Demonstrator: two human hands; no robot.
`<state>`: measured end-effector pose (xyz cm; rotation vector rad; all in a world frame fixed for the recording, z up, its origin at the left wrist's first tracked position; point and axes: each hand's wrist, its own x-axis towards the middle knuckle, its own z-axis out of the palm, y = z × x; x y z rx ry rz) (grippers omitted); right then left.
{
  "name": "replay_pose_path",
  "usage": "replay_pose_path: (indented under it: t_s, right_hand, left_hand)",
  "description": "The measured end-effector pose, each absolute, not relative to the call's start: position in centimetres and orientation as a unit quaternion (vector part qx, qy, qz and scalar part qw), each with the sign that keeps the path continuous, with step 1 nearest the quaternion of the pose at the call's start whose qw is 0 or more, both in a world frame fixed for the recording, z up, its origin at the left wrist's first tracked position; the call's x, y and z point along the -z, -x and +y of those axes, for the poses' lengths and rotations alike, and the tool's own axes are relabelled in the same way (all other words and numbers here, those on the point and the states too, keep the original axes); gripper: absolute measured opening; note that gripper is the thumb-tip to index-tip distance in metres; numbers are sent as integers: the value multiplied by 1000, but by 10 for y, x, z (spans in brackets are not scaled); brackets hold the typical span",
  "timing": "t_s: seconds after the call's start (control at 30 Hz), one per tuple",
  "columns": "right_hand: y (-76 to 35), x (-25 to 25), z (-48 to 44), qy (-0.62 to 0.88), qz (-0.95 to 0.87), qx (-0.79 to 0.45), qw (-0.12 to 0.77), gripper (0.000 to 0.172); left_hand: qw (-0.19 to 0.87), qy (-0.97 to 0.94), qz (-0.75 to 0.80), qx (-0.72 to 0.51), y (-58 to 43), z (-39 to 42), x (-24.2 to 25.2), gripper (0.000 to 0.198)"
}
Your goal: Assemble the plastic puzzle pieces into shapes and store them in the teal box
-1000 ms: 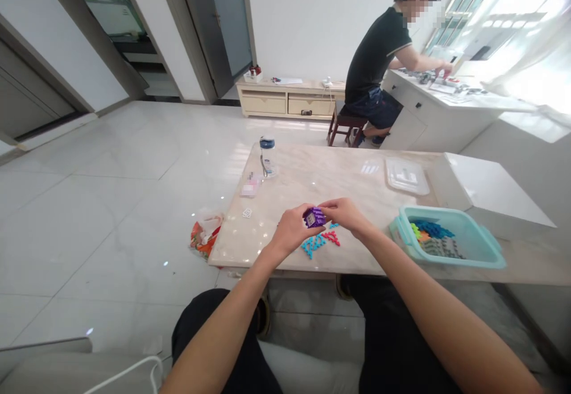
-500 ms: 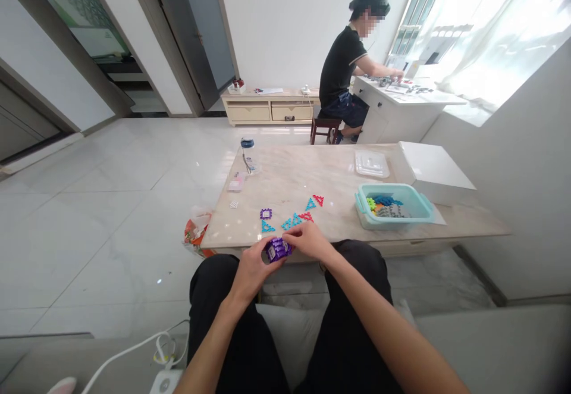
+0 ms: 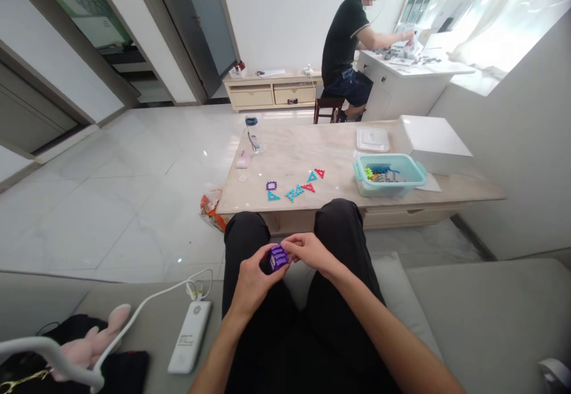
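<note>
Over my lap, a small purple block of joined toy building pieces [image 3: 279, 257] is held between both hands. My left hand [image 3: 256, 278] grips its left side and underside, thumb on top. From the right, my right hand [image 3: 310, 252] pinches its edge with thumb and forefinger. On the table beyond lie a purple square piece [image 3: 271, 185] with a pale centre, blue triangle pieces [image 3: 295, 193] and red triangle pieces [image 3: 307, 187].
A teal tub [image 3: 390, 185] of coloured pieces stands on the table's right, near a white box [image 3: 435, 144] and a clear lid [image 3: 373, 139]. A bottle [image 3: 253, 135] stands at the far left. Beside me lies a white power bank [image 3: 190, 337]. Another person [image 3: 345, 43] sits at a desk.
My view has tilted down and back, so the table sits higher. Both hands, still on the purple block, are now over my lap. The other person has lifted a plastic bag.
</note>
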<state>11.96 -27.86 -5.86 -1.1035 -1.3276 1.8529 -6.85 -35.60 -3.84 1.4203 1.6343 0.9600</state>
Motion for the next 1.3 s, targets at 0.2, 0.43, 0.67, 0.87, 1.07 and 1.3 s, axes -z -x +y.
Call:
replay_pose_path:
  t_s: [0.2, 0.43, 0.67, 0.87, 1.07, 1.3]
  right_hand:
    - [-131, 42, -331, 394, -624, -544, 400, 39]
    - [-151, -1, -357, 288, -800, -389, 353, 101]
    - [-154, -26, -363, 271, -821, -385, 323, 61]
    - [-158, -37, -369, 261, -837, -373, 304, 62]
    - [-153, -34, -370, 260, -831, -396, 291, 65]
    - [-154, -31, -364, 247, -825, -405, 307, 60]
  left_hand:
    - [569, -374, 559, -473, 69, -370, 31, 62]
    - [705, -253, 450, -486, 60, -396, 11, 55]
    - [720, -280, 430, -467, 47, -416, -5, 54]
    - [744, -263, 406, -461, 45, -429, -5, 53]
    - [729, -260, 422, -472, 48, -434, -2, 56]
    - [734, -272, 417, -462, 47, -430, -7, 52]
